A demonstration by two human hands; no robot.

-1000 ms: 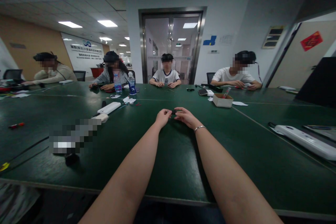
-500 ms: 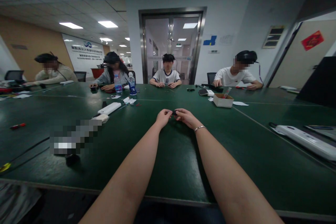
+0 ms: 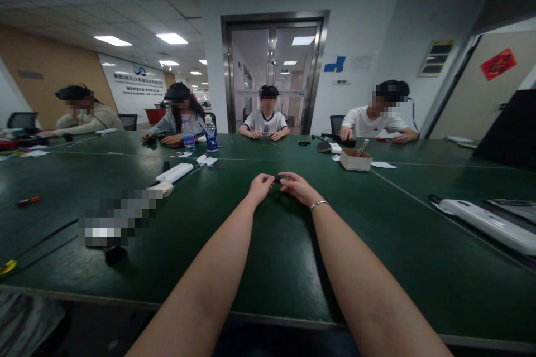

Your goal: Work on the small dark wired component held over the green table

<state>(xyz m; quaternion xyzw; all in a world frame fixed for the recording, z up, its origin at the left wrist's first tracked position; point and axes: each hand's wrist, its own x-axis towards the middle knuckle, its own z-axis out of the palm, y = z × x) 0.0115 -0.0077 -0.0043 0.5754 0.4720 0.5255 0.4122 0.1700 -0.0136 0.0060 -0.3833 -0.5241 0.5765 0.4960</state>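
Observation:
Both my arms reach forward over the green table [image 3: 288, 268], and the hands meet near its middle. Between them is a small black object [image 3: 277, 179], too small and too covered by fingers to name. My left hand [image 3: 261, 187] is closed, its thumb and fingers pinching the object's left end. My right hand [image 3: 297, 187], with a silver bracelet [image 3: 319, 204] at the wrist, has its thumb and fingers closed on the right end. The fingers hide much of the object.
Several people sit across the table. Left of my arms lie a white power strip [image 3: 175, 173], a red marker [image 3: 28, 201] and cables; two bottles [image 3: 210, 136] stand beyond. To the right are an open box [image 3: 355, 160] and a larger power strip [image 3: 488, 224].
My right fingers have shifted slightly, and a little more of the black object shows between my hands. Both arms stay in place.

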